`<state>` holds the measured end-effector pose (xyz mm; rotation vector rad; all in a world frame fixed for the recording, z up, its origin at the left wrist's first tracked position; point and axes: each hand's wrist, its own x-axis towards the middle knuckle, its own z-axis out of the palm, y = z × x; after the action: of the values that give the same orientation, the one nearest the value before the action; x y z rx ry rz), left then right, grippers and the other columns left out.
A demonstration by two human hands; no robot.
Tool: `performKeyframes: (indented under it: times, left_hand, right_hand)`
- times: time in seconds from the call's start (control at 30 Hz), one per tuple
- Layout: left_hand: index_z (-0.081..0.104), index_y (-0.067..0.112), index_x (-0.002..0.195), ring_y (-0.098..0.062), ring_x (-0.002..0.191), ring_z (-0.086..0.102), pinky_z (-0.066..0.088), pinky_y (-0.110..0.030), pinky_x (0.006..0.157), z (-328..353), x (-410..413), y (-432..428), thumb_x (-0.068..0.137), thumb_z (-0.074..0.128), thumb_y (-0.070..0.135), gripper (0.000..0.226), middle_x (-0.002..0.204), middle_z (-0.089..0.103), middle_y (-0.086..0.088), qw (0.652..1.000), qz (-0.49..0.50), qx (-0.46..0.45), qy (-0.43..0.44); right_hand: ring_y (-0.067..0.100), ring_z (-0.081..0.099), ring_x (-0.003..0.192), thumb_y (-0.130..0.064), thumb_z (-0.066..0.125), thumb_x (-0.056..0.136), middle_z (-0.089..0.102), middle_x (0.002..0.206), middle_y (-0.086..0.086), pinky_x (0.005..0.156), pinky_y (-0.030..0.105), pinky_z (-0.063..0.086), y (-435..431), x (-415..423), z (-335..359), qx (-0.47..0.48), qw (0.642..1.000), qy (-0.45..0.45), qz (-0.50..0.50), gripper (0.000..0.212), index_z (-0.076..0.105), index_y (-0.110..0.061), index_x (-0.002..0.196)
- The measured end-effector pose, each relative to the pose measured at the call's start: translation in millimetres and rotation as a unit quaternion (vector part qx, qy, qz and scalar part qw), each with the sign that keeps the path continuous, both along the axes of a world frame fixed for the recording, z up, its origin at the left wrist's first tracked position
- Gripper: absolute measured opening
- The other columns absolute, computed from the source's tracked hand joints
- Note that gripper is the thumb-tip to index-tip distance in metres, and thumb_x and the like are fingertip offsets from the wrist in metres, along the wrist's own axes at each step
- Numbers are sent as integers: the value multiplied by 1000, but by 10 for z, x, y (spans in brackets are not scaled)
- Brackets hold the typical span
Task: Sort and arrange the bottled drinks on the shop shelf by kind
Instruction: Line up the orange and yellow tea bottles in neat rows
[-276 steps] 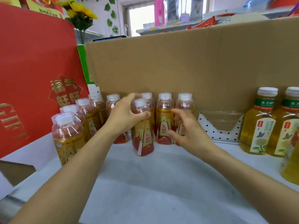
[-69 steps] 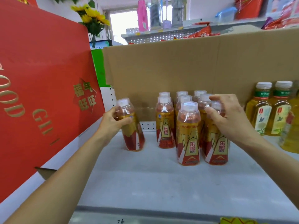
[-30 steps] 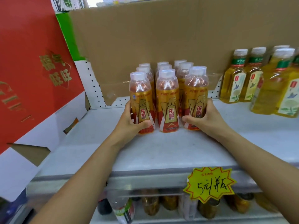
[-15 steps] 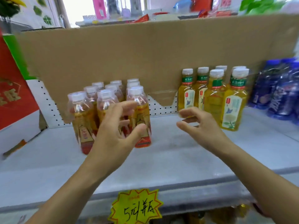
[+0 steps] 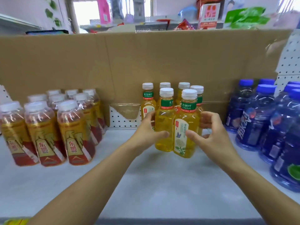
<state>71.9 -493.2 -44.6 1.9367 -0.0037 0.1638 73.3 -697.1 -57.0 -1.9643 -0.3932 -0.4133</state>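
Several yellow tea bottles (image 5: 164, 120) with white caps and green neck bands stand grouped in the middle of the grey shelf (image 5: 155, 184). My left hand (image 5: 146, 133) grips the front left tea bottle, thumb across its front. My right hand (image 5: 209, 135) curls round the front right tea bottle (image 5: 186, 127), thumb on its label. Both bottles stand upright and touch each other. Left of them is a tight block of several red-and-gold labelled bottles (image 5: 73, 132). Several blue bottles (image 5: 258, 120) stand at the right.
A brown cardboard sheet (image 5: 129, 62) forms the back wall behind all the bottles, with white pegboard (image 5: 123, 122) showing beneath it. A yellow price tag (image 5: 14, 221) sticks out at the shelf's front left edge. Assorted goods sit on the top shelf beyond.
The view has swung right. Both hands have left the red-and-gold bottles and now hold the two front yellow tea bottles.
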Motion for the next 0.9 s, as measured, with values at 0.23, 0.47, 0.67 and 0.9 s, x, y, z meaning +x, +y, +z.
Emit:
performKeyframes:
  times: [0.23, 0.47, 0.67, 0.9]
  left_hand:
    - [45, 36, 136, -16, 121, 61, 52, -49, 100, -97, 169, -116, 65, 91, 41, 85, 131, 63, 12, 999, 24, -32, 2]
    - [36, 31, 136, -18, 112, 61, 48, -49, 104, -113, -21, 152, 78, 77, 2, 77, 120, 62, 6, 998, 29, -60, 15]
    - [41, 32, 136, -21, 115, 60, 47, -47, 105, -116, -105, 355, 76, 71, 5, 72, 120, 63, 1, 996, 21, -82, 29]
    - [39, 34, 134, -17, 115, 59, 52, -44, 95, -190, -86, 294, 74, 86, 21, 77, 124, 58, 8, 998, 63, 8, 8]
  right_hand:
    - [7, 52, 113, -33, 76, 81, 48, 134, -8, 70, 10, 44, 30, 174, -51, 1, 999, 27, 20, 73, 33, -30, 140]
    - [-2, 58, 94, -24, 76, 83, 53, 106, -23, 68, 15, 50, -24, 165, 28, -1, 997, 45, 57, 57, 39, -31, 127]
    - [6, 61, 104, -22, 74, 86, 60, 116, -16, 82, 30, 57, 31, 159, 44, -7, 992, 76, 100, 57, 43, -30, 133]
    - [7, 58, 108, -23, 72, 86, 58, 119, -14, 76, 23, 52, 183, 134, 39, -42, 990, 100, 92, 67, 37, -30, 142]
